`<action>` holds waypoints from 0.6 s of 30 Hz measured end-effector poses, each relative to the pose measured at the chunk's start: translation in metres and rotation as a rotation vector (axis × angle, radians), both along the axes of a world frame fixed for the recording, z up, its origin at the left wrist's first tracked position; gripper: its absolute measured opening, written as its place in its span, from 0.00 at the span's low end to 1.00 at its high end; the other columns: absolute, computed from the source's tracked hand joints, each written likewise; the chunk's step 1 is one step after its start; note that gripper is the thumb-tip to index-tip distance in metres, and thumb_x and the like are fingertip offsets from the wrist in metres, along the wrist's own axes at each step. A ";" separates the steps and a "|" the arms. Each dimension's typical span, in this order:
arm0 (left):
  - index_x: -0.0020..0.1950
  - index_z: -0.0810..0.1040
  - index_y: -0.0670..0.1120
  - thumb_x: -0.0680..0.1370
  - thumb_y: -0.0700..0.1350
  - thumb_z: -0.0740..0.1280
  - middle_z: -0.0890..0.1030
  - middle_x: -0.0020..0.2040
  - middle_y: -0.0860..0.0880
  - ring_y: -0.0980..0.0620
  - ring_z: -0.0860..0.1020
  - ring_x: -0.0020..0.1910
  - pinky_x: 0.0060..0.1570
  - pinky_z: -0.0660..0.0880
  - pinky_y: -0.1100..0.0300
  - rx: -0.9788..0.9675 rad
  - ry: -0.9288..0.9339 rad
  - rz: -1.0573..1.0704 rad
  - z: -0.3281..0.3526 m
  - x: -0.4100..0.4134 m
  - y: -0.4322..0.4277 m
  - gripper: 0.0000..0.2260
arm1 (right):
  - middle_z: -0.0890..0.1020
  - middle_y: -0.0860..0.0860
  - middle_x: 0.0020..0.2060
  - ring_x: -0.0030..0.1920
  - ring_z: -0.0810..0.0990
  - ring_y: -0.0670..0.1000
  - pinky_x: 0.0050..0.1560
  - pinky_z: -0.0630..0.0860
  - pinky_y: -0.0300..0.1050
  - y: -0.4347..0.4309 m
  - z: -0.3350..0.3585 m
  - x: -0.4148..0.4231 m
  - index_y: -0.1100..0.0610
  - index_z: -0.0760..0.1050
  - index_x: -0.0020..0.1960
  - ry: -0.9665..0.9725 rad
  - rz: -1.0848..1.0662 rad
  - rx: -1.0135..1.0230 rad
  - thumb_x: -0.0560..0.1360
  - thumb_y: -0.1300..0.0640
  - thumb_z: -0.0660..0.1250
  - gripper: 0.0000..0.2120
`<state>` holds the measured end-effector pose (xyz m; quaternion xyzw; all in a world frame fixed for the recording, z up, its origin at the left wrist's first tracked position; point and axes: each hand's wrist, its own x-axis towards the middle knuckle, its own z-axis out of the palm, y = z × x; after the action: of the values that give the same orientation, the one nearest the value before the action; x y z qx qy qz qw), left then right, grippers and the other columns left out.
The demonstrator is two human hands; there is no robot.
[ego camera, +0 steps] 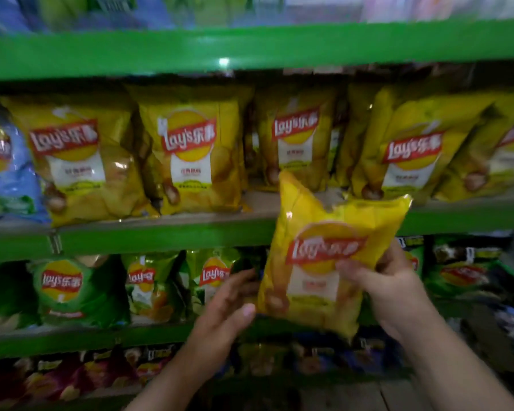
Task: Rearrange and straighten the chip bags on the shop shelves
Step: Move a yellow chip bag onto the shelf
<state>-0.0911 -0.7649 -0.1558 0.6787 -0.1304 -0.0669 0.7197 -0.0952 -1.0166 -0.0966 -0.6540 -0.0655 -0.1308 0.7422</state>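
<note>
Fingers of your right hand (pixel 389 289) are curled round the right edge of a yellow chip bag (pixel 324 262), thumb pressed on its front just below the red logo — a firm grip. Your left hand (pixel 229 310) is spread open at the bag's lower left corner, fingertips touching or nearly touching its edge; whether it bears any weight you cannot tell from this blurred view. You hold the bag tilted, its top leaning left, in front of the green shelf lip (pixel 161 235) and out of the row. Behind its top, on the middle shelf, stands a row of matching yellow bags (pixel 190 152), some leaning, with a gap directly behind the held one. A blue bag (pixel 6 173) sits at the row's far left. Green bags (pixel 63 289) fill the shelf below — darker packs lie lower down.
</note>
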 end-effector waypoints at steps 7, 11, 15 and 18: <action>0.55 0.80 0.53 0.75 0.45 0.72 0.85 0.50 0.52 0.50 0.83 0.50 0.49 0.80 0.55 0.022 -0.096 0.233 0.050 0.024 0.021 0.10 | 0.87 0.45 0.46 0.42 0.87 0.47 0.34 0.81 0.40 0.014 0.105 0.057 0.46 0.79 0.54 -0.017 -0.208 -0.009 0.67 0.51 0.78 0.17; 0.50 0.82 0.47 0.76 0.35 0.69 0.87 0.44 0.52 0.52 0.84 0.45 0.39 0.77 0.69 0.136 -0.066 0.270 0.046 0.022 0.037 0.08 | 0.88 0.50 0.43 0.39 0.87 0.52 0.39 0.82 0.51 0.018 0.121 0.088 0.48 0.78 0.54 0.177 -0.115 0.023 0.70 0.57 0.76 0.14; 0.46 0.84 0.51 0.76 0.39 0.70 0.86 0.44 0.59 0.63 0.83 0.41 0.36 0.74 0.74 0.193 -0.066 0.316 0.047 0.022 0.053 0.07 | 0.87 0.50 0.45 0.43 0.86 0.53 0.42 0.84 0.50 0.022 0.134 0.113 0.45 0.76 0.52 0.030 -0.157 -0.045 0.74 0.59 0.73 0.12; 0.46 0.83 0.50 0.76 0.36 0.69 0.86 0.43 0.58 0.63 0.82 0.41 0.37 0.74 0.75 0.199 -0.094 0.326 0.045 0.022 0.063 0.08 | 0.84 0.48 0.51 0.53 0.82 0.54 0.56 0.79 0.55 0.022 0.133 0.122 0.43 0.75 0.52 0.063 -0.062 -0.242 0.75 0.60 0.71 0.13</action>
<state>-0.0688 -0.7018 -0.1110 0.7611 -0.0449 0.0699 0.6433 0.0270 -0.9947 0.0366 -0.7443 -0.0372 -0.1243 0.6551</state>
